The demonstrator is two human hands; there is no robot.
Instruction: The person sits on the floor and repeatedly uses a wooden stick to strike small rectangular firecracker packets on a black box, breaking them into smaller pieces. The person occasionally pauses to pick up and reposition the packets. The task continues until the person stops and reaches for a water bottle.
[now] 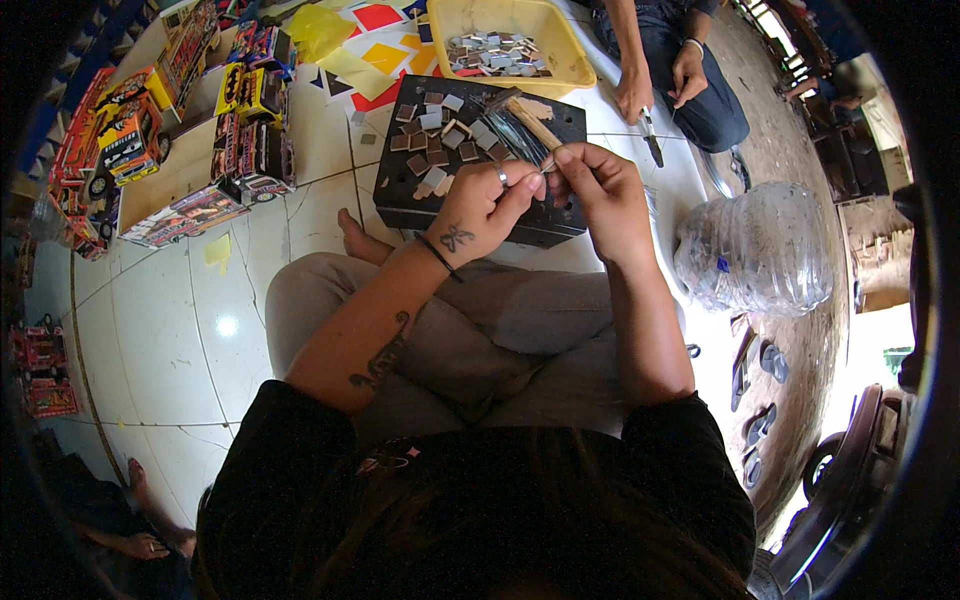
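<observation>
My left hand (478, 207), with a ring and a wrist tattoo, pinches a small tile piece (546, 167) between thumb and forefinger. My right hand (603, 192) meets it fingertip to fingertip and grips the wooden handle of a small brush (533, 122), whose head points away over a black box (480, 205). Both hands hover above the near edge of that box. Several small brown and grey square tiles (432, 140) lie on its lid next to a clear plastic bag (508, 135). I sit cross-legged behind it.
A yellow tray (572, 62) of tiles stands beyond the box. Another person sits opposite, one hand (633, 95) holding a knife (651, 140). A crushed clear water jug (757, 250) lies right. Colourful toy trucks (130, 135) and paper sheets (375, 55) lie on the white tiled floor (180, 330). Sandals (757, 365) lie far right.
</observation>
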